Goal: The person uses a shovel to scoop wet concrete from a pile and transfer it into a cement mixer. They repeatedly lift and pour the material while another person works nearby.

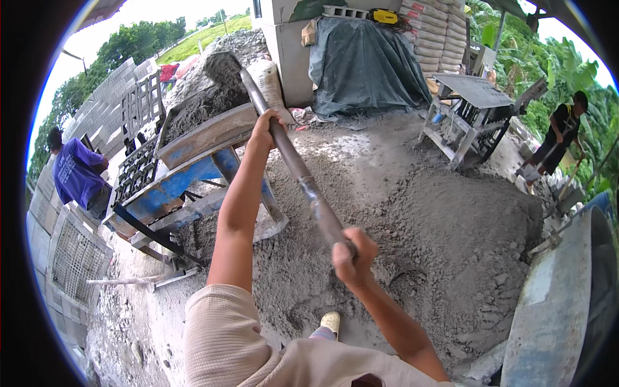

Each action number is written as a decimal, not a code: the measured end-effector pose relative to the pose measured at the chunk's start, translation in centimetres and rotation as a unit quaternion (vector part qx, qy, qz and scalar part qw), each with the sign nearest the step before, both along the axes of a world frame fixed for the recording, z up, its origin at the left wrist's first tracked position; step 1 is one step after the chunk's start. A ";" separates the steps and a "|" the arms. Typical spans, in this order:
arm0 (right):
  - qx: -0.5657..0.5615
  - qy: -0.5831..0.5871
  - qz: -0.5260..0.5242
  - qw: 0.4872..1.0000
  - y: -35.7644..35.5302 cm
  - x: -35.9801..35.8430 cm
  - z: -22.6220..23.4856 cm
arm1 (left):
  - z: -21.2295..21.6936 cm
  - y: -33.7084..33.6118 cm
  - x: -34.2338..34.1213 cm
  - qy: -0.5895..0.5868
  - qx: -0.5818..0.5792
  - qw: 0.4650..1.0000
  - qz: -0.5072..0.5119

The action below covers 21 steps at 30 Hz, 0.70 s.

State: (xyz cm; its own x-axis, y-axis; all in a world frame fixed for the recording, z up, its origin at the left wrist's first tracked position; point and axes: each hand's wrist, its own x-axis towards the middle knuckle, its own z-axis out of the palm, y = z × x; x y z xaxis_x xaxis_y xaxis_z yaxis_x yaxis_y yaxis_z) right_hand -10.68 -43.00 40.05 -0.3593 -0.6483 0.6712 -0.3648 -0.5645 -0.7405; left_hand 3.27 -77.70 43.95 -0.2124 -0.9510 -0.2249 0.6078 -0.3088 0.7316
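Observation:
Both my hands are closed round the long handle of a shovel (298,166). Partway up the shaft, my left hand (264,131) grips it with the arm stretched forward. My right hand (354,257) is wrapped round the near end of the handle. At the far end the shovel's blade, bearing grey mix (222,68), is raised over or just beyond a wooden box (213,137). Dark grey mix (207,111) is heaped inside that box, which sits on a blue-painted block-making machine (177,197) to my left.
A wide grey mix pile (464,238) covers the ground at right. A person in purple (78,169) stands left by the machine; another in dark clothes (558,138) works far right. Behind are a tarp-covered heap (364,68), stacked sacks (435,29) and a metal-topped stand (474,93).

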 end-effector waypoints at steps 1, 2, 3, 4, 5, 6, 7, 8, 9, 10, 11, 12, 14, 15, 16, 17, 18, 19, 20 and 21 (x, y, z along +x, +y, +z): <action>-0.070 0.152 -0.004 0.986 -0.6 0.8 -0.9 | -1.1 -0.4 2.1 0.042 -0.018 0.999 -0.013; -0.089 0.208 0.017 0.974 -0.4 1.4 -1.2 | -2.3 0.3 3.4 0.068 -0.013 0.998 -0.015; -0.106 0.261 0.042 0.959 0.3 1.8 -1.7 | -3.8 1.4 4.5 0.091 -0.005 0.996 -0.014; -0.099 0.278 0.047 0.954 1.3 2.0 -3.0 | -5.2 2.8 4.9 0.129 -0.004 0.991 -0.032; -0.094 0.293 0.054 0.950 2.3 2.2 -4.7 | -6.1 4.0 5.2 0.164 -0.004 0.985 -0.047; -0.092 0.308 0.063 0.945 3.0 2.3 -6.0 | -6.6 5.1 5.3 0.170 -0.005 0.984 -0.058; -0.097 0.290 0.043 0.951 3.8 2.1 -6.7 | -6.5 6.4 5.1 0.139 -0.004 0.990 -0.038; -0.102 0.271 0.024 0.957 4.8 1.5 -7.3 | -6.3 7.6 4.2 0.108 -0.004 0.994 -0.018; -0.105 0.252 0.005 0.962 6.1 0.6 -7.9 | -5.8 9.4 3.0 0.077 0.000 0.997 0.002; -0.105 0.219 -0.008 0.970 7.4 -0.5 -8.6 | -5.2 11.1 1.4 0.032 -0.003 0.999 0.028; -0.105 0.184 -0.022 0.977 8.9 -1.7 -9.3 | -4.4 13.0 0.1 0.015 0.004 1.000 0.013; -0.115 0.148 -0.035 0.982 10.5 -2.7 -9.9 | -3.4 15.3 -1.6 0.011 0.002 1.000 0.010; -0.100 0.077 -0.061 0.990 14.6 -5.1 -11.1 | -2.5 20.0 -5.0 0.008 -0.008 1.000 -0.014; -0.079 0.040 -0.075 0.993 17.3 -6.2 -11.5 | -2.3 22.4 -6.4 0.007 -0.019 0.999 -0.036; -0.060 -0.002 -0.087 0.994 19.9 -7.1 -12.2 | -2.4 24.7 -7.2 0.027 -0.051 0.996 -0.067; -0.067 -0.092 -0.065 0.991 22.2 -8.1 -13.0 | -2.9 25.9 -8.1 0.034 -0.083 0.990 -0.112; -0.066 -0.185 -0.045 0.979 25.0 -8.7 -13.8 | -3.4 27.2 -8.7 0.049 -0.101 0.984 -0.135; -0.014 -0.293 -0.039 0.955 28.1 -8.9 -13.8 | -4.8 28.2 -9.0 0.074 -0.133 0.979 -0.135; 0.052 -0.399 -0.058 0.914 31.3 -9.6 -13.9 | -6.7 28.9 -9.5 0.117 -0.114 0.980 -0.116; 0.049 -0.445 -0.098 0.889 34.0 -10.9 -14.8 | -8.4 30.3 -11.2 0.172 -0.098 0.972 -0.127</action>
